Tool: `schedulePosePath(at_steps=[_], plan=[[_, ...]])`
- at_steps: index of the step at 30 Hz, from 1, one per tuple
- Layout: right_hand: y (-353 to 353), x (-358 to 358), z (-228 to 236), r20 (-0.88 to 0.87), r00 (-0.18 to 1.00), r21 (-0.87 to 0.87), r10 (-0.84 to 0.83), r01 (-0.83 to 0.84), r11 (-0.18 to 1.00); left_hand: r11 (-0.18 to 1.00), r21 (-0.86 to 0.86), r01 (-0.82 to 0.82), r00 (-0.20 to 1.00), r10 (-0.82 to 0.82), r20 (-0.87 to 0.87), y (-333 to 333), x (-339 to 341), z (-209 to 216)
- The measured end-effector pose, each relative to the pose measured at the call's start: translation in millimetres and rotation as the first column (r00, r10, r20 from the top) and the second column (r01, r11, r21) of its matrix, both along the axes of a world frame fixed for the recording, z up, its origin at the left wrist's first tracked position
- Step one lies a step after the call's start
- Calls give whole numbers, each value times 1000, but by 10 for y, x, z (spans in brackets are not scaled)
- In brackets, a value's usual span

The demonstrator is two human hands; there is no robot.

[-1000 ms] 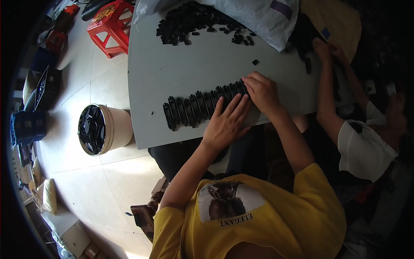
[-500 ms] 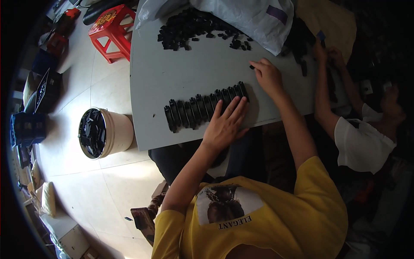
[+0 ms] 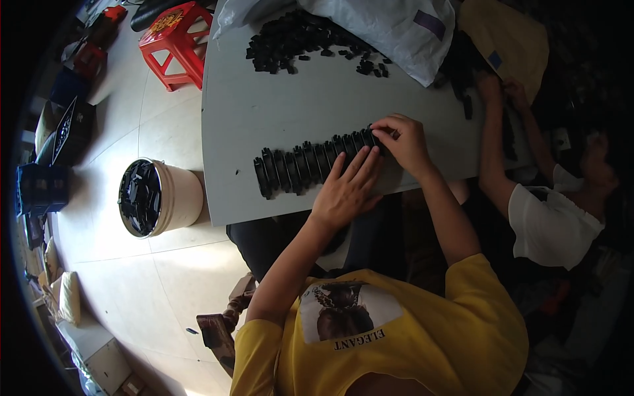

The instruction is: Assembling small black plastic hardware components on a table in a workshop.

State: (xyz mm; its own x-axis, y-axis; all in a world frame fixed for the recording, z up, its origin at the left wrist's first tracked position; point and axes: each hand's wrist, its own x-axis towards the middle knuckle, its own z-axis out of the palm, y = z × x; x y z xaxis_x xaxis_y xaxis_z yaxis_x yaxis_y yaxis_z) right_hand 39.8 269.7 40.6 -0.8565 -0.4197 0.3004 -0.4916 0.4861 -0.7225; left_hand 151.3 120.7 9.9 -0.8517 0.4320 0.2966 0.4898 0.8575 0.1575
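Note:
A row of long black plastic parts point(image 3: 294, 167) lies side by side on the table near its front edge. Across the row's right end rests my left hand point(image 3: 348, 186), its fingers stretched out over the parts. My right hand point(image 3: 404, 140) is at the far end of the rightmost part, thumb and forefinger pinched together. The small black piece in that pinch is now mostly hidden by the fingertips. Farther back on the table is a loose heap of small black pieces point(image 3: 281, 41).
A white plastic bag point(image 3: 396, 33) lies at the table's back. To the right, another person's hands point(image 3: 490, 89) work over dark parts. Left of the table stand a cream bucket point(image 3: 181, 198) full of black parts and a red stool point(image 3: 173, 41).
My right hand has moved down and left with the small black piece, from above the table to the row's right end. My left hand has stayed on the row.

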Motion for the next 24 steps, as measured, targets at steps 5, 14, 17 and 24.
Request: schedulePosePath(at_steps=[5,14,17,24], plan=[[9,26,-177,-48,998,-12,-42,41,999,1000,17,-3,1000,3,-17,15,1,-24],[-27,36,-192,-227,972,35,-62,72,997,999,37,-2,1000,2,-17,10,2,-24],[-38,60,-126,-358,934,131,-21,72,989,999,41,1,1000,0,-19,7,3,-12],[-56,87,63,-365,918,370,156,-11,929,1000,30,1,1000,0,-2,-3,3,-34]])
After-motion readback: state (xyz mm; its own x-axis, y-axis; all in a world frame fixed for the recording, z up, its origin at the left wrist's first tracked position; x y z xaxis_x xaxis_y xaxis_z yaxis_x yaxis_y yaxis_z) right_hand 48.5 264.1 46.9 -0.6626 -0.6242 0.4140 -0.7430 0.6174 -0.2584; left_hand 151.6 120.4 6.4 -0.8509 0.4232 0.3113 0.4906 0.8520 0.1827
